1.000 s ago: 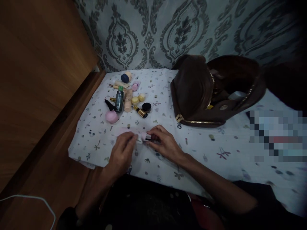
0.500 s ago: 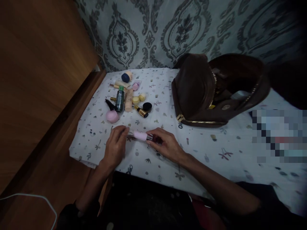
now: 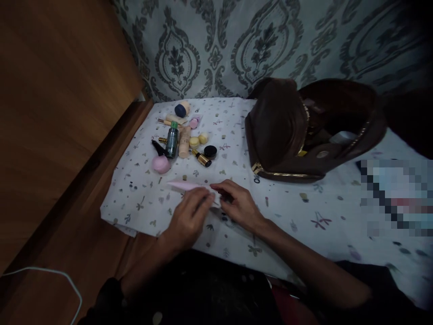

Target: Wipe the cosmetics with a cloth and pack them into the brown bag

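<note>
A pale pink cosmetic tube (image 3: 185, 184) is held just above the printed cloth, its tapered end pointing left. The fingers of my left hand (image 3: 190, 214) are closed over the near side of the tube. At its other end, my right hand (image 3: 239, 204) pinches it with thumb and fingers. A whitish bit shows between my fingertips, too blurred to make out. The tube's silver cap end is hidden by my hands. Just beyond lie a round pink container (image 3: 161, 164) and a gold-and-black bottle (image 3: 202, 158).
Behind are a green-capped bottle (image 3: 172, 141), a beige tube (image 3: 184, 142), a round black case (image 3: 210, 151) and yellow round items (image 3: 199, 139). An unzipped brown bag (image 3: 280, 131) stands at right. A wooden panel (image 3: 67, 90) rises at left.
My left hand has moved right, from the tube's left end toward my right hand. The tube's tapered end now shows, and its silver cap is covered. The view has shifted slightly.
</note>
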The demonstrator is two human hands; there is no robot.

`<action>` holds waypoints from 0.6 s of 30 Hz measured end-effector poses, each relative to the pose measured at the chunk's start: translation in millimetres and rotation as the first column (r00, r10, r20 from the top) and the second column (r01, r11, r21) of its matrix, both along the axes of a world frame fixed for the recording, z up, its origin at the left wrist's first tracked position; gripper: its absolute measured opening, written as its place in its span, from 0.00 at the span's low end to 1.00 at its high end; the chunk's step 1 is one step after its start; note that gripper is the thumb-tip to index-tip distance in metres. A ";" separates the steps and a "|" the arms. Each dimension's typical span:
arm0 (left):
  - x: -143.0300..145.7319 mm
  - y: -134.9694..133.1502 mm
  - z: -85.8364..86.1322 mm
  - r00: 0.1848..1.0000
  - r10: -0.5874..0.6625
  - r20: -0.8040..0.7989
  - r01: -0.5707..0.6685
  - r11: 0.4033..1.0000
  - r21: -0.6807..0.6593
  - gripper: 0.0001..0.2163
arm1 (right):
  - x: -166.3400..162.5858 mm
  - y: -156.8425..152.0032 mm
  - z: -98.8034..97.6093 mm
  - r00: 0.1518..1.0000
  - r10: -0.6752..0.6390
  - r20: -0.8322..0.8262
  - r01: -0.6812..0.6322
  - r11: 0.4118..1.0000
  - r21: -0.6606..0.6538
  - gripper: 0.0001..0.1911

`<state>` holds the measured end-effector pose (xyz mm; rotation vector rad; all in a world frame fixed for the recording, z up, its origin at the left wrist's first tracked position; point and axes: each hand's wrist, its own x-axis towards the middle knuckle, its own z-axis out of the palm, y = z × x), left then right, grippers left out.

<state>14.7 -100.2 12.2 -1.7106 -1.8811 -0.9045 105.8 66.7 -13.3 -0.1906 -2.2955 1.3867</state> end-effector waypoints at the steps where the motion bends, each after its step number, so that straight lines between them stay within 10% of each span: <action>1: 6.6 2.4 -1.8 0.999 -0.035 0.001 0.035 0.999 -0.017 0.18 | 0.3 0.3 -0.2 1.000 0.000 -0.002 0.000 1.000 -0.014 0.18; 10: -19.0 -7.0 -4.4 0.994 0.106 0.008 -0.106 0.994 -0.032 0.18 | 4.4 -4.3 13.6 0.985 0.031 0.171 -0.003 0.986 -0.165 0.15; 18: -68.1 -19.8 -18.3 0.950 0.294 0.108 -0.275 0.948 -0.158 0.15 | 5.0 0.5 16.4 0.977 0.012 0.214 -0.006 1.000 -0.028 0.17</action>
